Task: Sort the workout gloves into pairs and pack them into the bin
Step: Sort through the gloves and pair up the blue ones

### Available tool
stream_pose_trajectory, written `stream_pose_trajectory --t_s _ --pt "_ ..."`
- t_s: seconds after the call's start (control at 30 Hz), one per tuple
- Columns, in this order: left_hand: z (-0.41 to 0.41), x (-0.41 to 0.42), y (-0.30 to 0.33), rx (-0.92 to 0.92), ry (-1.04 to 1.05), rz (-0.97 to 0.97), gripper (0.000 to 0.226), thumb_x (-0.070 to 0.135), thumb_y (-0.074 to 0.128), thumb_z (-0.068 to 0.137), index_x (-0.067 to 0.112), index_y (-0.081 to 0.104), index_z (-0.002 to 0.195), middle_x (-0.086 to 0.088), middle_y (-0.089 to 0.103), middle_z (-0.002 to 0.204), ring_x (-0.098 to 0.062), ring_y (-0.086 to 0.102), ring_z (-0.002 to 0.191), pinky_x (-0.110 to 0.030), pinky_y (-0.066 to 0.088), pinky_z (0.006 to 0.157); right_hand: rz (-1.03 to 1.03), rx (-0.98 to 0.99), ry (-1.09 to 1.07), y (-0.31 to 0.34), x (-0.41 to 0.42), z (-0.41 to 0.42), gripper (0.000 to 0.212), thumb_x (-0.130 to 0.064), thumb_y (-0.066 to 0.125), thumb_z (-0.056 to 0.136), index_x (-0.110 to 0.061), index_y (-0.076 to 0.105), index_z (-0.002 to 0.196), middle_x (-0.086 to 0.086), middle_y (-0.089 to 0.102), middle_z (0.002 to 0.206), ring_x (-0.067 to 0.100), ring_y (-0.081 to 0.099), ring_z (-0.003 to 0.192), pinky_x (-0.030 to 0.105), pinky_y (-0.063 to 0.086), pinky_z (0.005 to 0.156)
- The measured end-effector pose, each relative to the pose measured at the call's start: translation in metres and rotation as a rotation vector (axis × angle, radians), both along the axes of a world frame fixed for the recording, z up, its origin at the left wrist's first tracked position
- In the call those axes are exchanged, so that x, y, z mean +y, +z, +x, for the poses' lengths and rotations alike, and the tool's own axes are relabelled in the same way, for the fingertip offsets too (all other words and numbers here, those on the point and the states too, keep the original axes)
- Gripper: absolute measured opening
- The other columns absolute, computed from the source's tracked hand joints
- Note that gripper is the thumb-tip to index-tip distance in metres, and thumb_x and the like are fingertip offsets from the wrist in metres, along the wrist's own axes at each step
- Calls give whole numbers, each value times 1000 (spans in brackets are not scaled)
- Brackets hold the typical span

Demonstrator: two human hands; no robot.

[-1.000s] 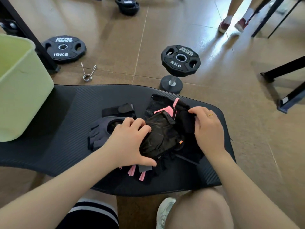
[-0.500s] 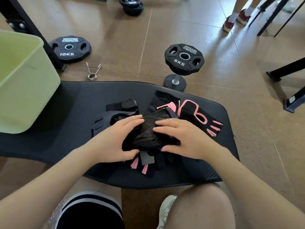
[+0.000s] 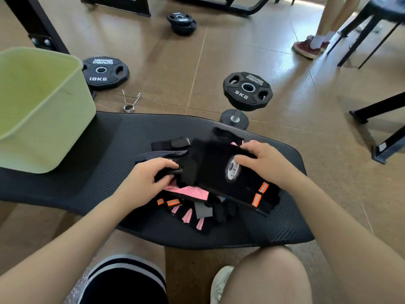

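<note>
A black glove with orange reflective strips [image 3: 210, 172] and a round silver logo lies turned over on top of the glove pile on the black mat [image 3: 109, 150]. My left hand [image 3: 144, 183] pinches its left edge and my right hand [image 3: 265, 163] grips its upper right side. Under it lie a pink and black glove [image 3: 188, 191], another orange-striped glove [image 3: 168, 202] and a grey glove [image 3: 157, 154]. The pale green bin [image 3: 43, 110] stands on the mat at the far left; its visible inside looks empty.
On the floor behind the mat stand a 5 kg dumbbell [image 3: 246, 93], a 10 kg plate [image 3: 103, 72], a spring collar [image 3: 129, 104] and stacked plates [image 3: 182, 21]. Another person's feet [image 3: 309, 46] and black frame legs [image 3: 377, 108] are at the right.
Both hands were pressed on a black glove in the pile; now they hold it flipped over, logo and orange strips up. The camera tilted up slightly.
</note>
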State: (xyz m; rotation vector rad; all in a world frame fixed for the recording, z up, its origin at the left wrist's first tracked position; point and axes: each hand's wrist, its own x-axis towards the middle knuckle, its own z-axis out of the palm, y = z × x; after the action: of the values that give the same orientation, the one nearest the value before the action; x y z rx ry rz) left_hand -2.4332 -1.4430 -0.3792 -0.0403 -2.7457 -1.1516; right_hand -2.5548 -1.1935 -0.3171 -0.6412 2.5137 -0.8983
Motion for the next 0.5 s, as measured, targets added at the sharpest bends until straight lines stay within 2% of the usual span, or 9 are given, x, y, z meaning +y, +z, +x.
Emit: stream_pose_trajectory --t_s 0.07,0.1,0.2,0.27,0.3,0.37,0.43,0.5 --pt "0 4 0 8 18 -8 25 -3 65 76 12 66 97 7 63 100 -5 57 99 -4 35 89 321 181 16 -16 2 -1 27 -31 62 84 -19 61 108 4 64 106 23 57 103 34 44 86" --pt "0 7 -1 2 28 -17 22 -1 65 76 13 64 93 6 63 99 -8 58 98 -8 37 88 369 256 3 -24 3 0 34 -31 63 83 -18 59 114 5 62 112 25 54 108 38 45 89" --pt "3 12 -2 -46 25 -37 20 3 67 76 18 55 82 3 61 100 -15 57 98 -21 39 86 177 390 -48 -29 3 9 34 -23 64 83 -17 58 116 3 58 115 25 50 111 41 42 94" --pt "5 15 -2 -40 20 -47 22 3 66 76 19 50 77 4 58 100 -17 56 98 -18 35 84 36 324 21 -26 -1 17 34 -28 65 82 -17 60 114 -1 57 115 17 51 110 35 41 97" --pt "5 16 -2 -28 47 -29 22 3 65 77 18 49 76 4 58 99 -18 57 98 -15 34 82 34 269 98 -26 -4 23 41 -35 66 81 -17 59 116 -3 56 119 15 51 111 34 40 99" --pt "5 19 0 -5 166 65 23 5 60 82 21 45 74 2 63 96 -21 60 90 -16 37 73 195 263 258 -31 -11 36 58 -47 67 76 -18 52 124 -3 50 131 18 49 117 37 41 100" --pt "3 20 2 -20 281 146 21 8 55 86 23 42 77 -3 65 95 -25 59 82 -24 38 68 297 380 284 -37 -15 40 51 -43 66 77 -17 54 120 -1 52 130 24 52 114 37 45 92" --pt "4 21 2 2 231 100 16 8 55 86 19 45 90 -1 60 106 -22 56 92 -19 38 75 260 526 192 -35 -15 34 27 -29 62 83 -13 60 104 3 61 113 29 59 101 38 50 75"
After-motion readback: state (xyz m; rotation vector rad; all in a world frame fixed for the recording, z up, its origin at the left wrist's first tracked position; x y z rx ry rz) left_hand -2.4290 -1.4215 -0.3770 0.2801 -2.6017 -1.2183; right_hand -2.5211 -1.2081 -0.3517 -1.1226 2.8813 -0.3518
